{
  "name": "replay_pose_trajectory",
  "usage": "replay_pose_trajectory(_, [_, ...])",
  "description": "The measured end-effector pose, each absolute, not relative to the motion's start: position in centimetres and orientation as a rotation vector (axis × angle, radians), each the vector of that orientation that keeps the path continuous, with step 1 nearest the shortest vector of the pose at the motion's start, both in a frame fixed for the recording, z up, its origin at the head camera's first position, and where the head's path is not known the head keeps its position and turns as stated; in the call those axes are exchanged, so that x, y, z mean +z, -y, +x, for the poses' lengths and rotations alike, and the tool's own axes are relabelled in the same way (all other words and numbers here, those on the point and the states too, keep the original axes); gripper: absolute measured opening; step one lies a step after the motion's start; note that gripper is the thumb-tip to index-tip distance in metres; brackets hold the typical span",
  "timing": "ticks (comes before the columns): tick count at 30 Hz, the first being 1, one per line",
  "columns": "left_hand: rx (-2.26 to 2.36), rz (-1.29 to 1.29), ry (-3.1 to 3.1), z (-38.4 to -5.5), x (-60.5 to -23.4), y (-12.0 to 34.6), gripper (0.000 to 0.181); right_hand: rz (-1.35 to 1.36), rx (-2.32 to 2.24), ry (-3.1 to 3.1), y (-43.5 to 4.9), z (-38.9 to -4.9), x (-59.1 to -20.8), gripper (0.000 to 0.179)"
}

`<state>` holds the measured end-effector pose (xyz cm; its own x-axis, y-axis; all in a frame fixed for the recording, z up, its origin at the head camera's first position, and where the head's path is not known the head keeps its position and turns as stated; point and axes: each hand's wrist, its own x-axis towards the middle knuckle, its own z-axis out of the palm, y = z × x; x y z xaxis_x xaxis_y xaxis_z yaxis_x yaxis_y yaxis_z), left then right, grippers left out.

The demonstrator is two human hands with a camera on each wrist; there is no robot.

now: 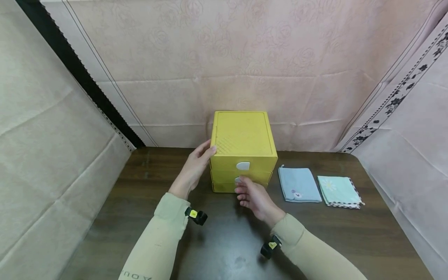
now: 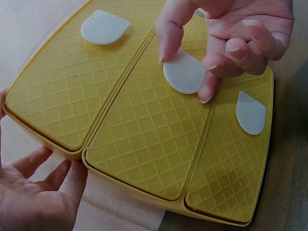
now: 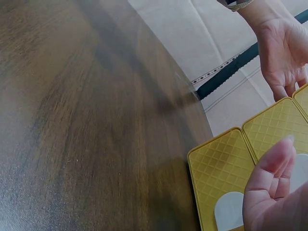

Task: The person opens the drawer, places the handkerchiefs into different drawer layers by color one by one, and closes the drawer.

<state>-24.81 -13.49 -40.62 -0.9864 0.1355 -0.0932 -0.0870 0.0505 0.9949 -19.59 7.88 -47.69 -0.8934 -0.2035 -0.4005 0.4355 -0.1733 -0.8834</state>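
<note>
A yellow three-drawer box [image 1: 245, 134] stands on the table, each drawer front bearing a white rounded tab. My left hand [image 1: 196, 167] rests against the box's left side near the top, thumb at the upper front corner. In the left wrist view, fingers of that hand [image 2: 41, 192] lie along the side wall. With thumb and fingers my right hand [image 1: 257, 198] pinches the middle drawer's white tab [image 2: 184, 72]. Above and below it, the top tab [image 2: 103, 27] and bottom tab [image 2: 251, 113] are untouched. All drawer fronts look flush in the left wrist view.
Right of the box lie a folded light-blue cloth [image 1: 300, 185] and a folded mint cloth [image 1: 339, 190] with a checked edge. The dark wooden table [image 1: 224, 249] is bordered by pale fabric at the back [image 1: 245, 50] and both sides.
</note>
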Motion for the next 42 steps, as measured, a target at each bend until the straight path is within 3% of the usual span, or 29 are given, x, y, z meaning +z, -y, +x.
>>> replay_pose_trajectory(18, [2.057, 0.022, -2.143, -24.8, -40.7, 13.5, 0.072, 0.254, -2.106, -1.777, -7.5, -16.8, -47.8, 0.056])
replay_pose_trajectory(42, [2.100, 0.046, -2.114, -24.9, -40.9, 13.4, 0.072, 0.279, -2.113, -1.763, -7.6, -12.9, -48.8, 0.056])
